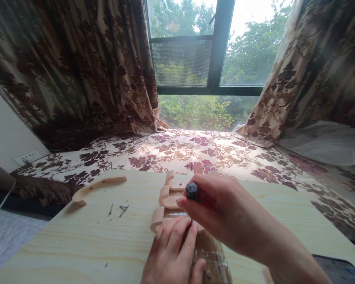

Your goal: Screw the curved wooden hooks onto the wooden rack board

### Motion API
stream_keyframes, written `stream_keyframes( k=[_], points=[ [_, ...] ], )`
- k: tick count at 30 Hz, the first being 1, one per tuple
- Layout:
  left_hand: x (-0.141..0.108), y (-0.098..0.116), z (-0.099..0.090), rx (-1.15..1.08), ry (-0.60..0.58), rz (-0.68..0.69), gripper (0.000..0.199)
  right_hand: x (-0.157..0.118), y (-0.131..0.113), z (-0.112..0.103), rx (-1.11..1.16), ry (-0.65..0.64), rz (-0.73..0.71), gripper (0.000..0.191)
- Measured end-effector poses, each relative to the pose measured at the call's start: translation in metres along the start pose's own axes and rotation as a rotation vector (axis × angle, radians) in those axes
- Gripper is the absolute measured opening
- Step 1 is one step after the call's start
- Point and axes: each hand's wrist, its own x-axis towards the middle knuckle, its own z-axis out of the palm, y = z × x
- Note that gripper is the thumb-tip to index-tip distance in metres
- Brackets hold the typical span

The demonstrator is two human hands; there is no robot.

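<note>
In my right hand [215, 201] is a screwdriver [192, 191] with a dark handle, held upright with its shaft pointing down toward my left fingertips. Bent fingers of my left hand [174, 244] press on the nearest of several curved pale wooden pieces [157, 219]; its thumb is apart. A small dark tip shows between the left fingers; whether it is a screw or the screwdriver's bit I cannot tell. These curved pieces lie in a row across a brown strip [211, 252] that looks wrapped in clear plastic. My hands hide part of the row.
Another curved wooden piece [102, 183] with holes lies at the left of the pale wooden table [77, 240]. Several dark screws [123, 210] are near it. At the right edge rests a dark phone-like device [339, 268]. Behind is a flower-patterned cloth [195, 148] below the window.
</note>
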Motion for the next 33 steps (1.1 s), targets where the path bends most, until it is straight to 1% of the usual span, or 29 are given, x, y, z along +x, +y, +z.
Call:
stream_keyframes(
  k=[9,16,23,29,33],
  points=[
    [-0.0007,-0.0015,0.0002,0.008,0.006,0.004,0.033,-0.0004,-0.0002,-0.0003,0.000,0.012,-0.006,0.031],
    [0.0004,-0.0010,0.0015,0.017,0.008,0.009,0.033,0.0022,-0.0004,-0.0015,0.013,0.002,0.025,0.032],
    [-0.0018,-0.0014,-0.0009,0.023,0.016,0.023,0.033,0.0008,-0.0005,-0.0001,0.008,0.001,0.019,0.031],
    [-0.0012,-0.0005,-0.0003,0.037,0.012,0.035,0.036,0.0010,0.0023,-0.0015,0.017,0.006,0.039,0.029],
    [-0.0020,-0.0017,0.0002,-0.010,-0.004,0.014,0.034,0.0018,0.0060,-0.0021,0.010,0.006,0.060,0.025]
  ],
)
